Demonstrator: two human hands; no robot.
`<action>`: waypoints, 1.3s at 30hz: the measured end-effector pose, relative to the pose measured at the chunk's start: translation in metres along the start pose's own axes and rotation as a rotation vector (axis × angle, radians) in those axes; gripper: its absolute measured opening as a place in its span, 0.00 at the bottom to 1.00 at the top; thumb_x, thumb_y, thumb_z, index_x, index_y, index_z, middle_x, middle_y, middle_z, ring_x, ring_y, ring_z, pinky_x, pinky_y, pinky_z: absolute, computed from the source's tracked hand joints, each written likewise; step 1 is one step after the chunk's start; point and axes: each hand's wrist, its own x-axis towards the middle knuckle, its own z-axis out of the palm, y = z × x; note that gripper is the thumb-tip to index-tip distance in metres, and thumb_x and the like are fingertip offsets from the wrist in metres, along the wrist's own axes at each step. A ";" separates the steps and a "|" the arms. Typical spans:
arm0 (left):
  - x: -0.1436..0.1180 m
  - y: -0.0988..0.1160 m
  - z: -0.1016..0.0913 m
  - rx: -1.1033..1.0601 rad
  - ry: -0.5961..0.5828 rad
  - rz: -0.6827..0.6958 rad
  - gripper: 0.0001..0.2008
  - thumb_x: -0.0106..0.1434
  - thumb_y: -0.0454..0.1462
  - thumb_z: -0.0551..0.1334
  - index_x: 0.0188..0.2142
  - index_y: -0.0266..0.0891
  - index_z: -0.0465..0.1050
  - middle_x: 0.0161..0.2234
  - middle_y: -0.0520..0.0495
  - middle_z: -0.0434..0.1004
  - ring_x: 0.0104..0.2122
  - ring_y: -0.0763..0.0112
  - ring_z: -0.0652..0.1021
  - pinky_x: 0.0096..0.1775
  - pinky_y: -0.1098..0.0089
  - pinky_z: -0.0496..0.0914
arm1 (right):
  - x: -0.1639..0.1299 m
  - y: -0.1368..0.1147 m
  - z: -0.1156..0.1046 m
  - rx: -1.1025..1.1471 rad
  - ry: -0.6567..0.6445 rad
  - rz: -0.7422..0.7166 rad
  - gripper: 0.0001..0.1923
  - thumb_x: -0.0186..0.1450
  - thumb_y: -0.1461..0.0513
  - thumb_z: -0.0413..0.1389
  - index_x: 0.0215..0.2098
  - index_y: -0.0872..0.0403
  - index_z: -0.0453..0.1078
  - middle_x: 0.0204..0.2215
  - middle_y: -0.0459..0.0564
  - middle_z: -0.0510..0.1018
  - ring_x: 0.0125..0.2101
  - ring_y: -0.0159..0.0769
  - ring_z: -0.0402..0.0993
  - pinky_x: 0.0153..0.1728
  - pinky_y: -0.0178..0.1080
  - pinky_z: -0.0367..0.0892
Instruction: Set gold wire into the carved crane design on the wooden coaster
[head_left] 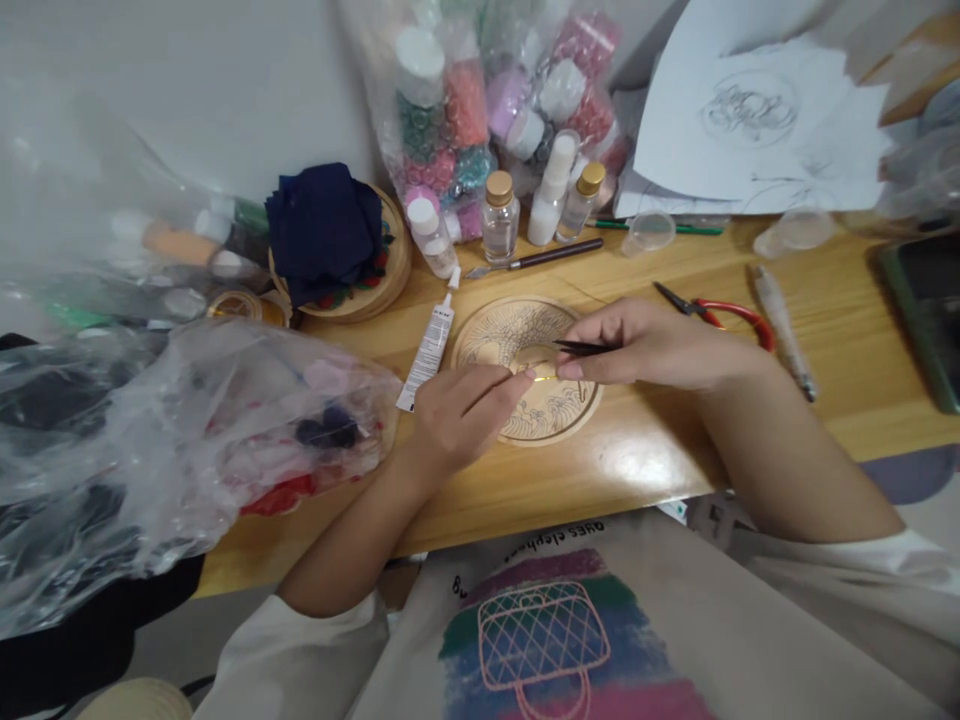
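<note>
Over a round wooden plaque point(551, 425) printed with dark wave-like line drawings, my two hands meet close together. A short piece of gold wire point(545, 378) spans the gap between them. My left hand point(466, 408) is closed, pinching the wire's left end between its fingertips. The other end lies at the thumb of my right hand point(652, 345), which is closed around dark tweezers point(581, 347) pointing left. Whether the tweezer tips touch anything is too small to tell. A white glue tube point(427, 355) lies just left of the plaque.
Behind are small bottles point(500, 215), a dark-handled tool point(555, 255) and bagged bead jars point(465, 110). Red-handled pliers point(735, 312), a white pen point(784, 330) and a phone point(922, 310) lie right. Plastic bags point(187, 430) crowd the left, below stacked navy cloth point(324, 230).
</note>
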 end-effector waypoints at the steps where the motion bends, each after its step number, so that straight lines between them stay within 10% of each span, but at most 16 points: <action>1: 0.000 0.000 -0.001 0.012 0.006 0.004 0.07 0.65 0.29 0.63 0.43 0.38 0.73 0.34 0.51 0.80 0.34 0.77 0.80 0.38 0.77 0.73 | 0.000 0.000 0.000 0.038 -0.024 0.018 0.22 0.57 0.44 0.61 0.25 0.55 0.73 0.20 0.42 0.66 0.23 0.27 0.59 0.23 0.34 0.56; 9: 0.000 -0.001 0.006 -0.003 -0.075 -0.077 0.06 0.67 0.31 0.61 0.43 0.38 0.73 0.34 0.50 0.80 0.33 0.78 0.80 0.36 0.78 0.73 | 0.000 0.000 0.002 0.075 -0.081 0.076 0.17 0.58 0.48 0.62 0.29 0.55 0.73 0.22 0.43 0.68 0.25 0.28 0.61 0.25 0.35 0.57; 27: 0.003 0.004 0.010 -0.240 -0.103 -0.479 0.06 0.64 0.30 0.63 0.41 0.37 0.75 0.37 0.49 0.81 0.29 0.79 0.77 0.30 0.78 0.70 | 0.002 -0.001 0.009 -0.043 0.240 0.025 0.20 0.58 0.46 0.61 0.23 0.53 0.69 0.20 0.43 0.65 0.22 0.28 0.57 0.23 0.36 0.52; 39: 0.004 0.004 0.005 -0.035 -0.152 -0.316 0.06 0.68 0.33 0.59 0.41 0.35 0.75 0.35 0.48 0.80 0.35 0.75 0.79 0.38 0.76 0.71 | 0.004 0.000 0.011 -0.166 0.278 0.050 0.16 0.60 0.50 0.58 0.23 0.54 0.69 0.19 0.43 0.65 0.22 0.27 0.58 0.23 0.34 0.54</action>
